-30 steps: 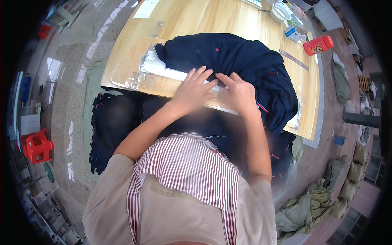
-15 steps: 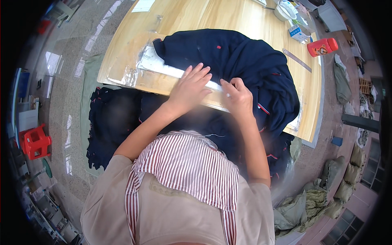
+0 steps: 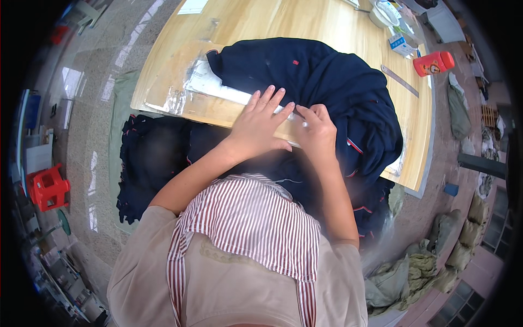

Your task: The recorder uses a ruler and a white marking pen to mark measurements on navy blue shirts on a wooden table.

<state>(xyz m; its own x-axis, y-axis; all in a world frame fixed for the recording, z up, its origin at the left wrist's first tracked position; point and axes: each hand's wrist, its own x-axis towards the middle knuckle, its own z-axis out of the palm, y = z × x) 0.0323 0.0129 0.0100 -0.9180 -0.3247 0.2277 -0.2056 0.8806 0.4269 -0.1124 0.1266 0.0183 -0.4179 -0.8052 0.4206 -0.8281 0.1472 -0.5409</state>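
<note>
A navy knitted garment (image 3: pixel 297 68) with red-and-white trim lies bunched over the wooden table and hangs off its near right side. My left hand (image 3: pixel 259 122) lies flat with fingers spread across a white strip (image 3: pixel 234 95) along the garment's near edge. Close beside its fingertips, my right hand (image 3: pixel 320 131) is closed in a pinch by the strip's right end. A tiny whitish spot shows at those fingers, but what they hold is too small to name. More dark cloth (image 3: pixel 152 152) hangs below the table's front edge, between it and my apron (image 3: pixel 250 218).
On the table's right stand a red bottle (image 3: pixel 433 64), a metal ruler (image 3: pixel 400 81), a blue-white box (image 3: pixel 401 45) and a white bowl (image 3: pixel 383 15). Clear plastic (image 3: pixel 171 101) covers the left corner. A red stool (image 3: pixel 49 188) stands left; greenish sacks (image 3: pixel 406 275) lie lower right.
My left hand has slid slightly right, its thumb now spread out and its fingers nearer my right hand. The right hand keeps its pinch in nearly the same place.
</note>
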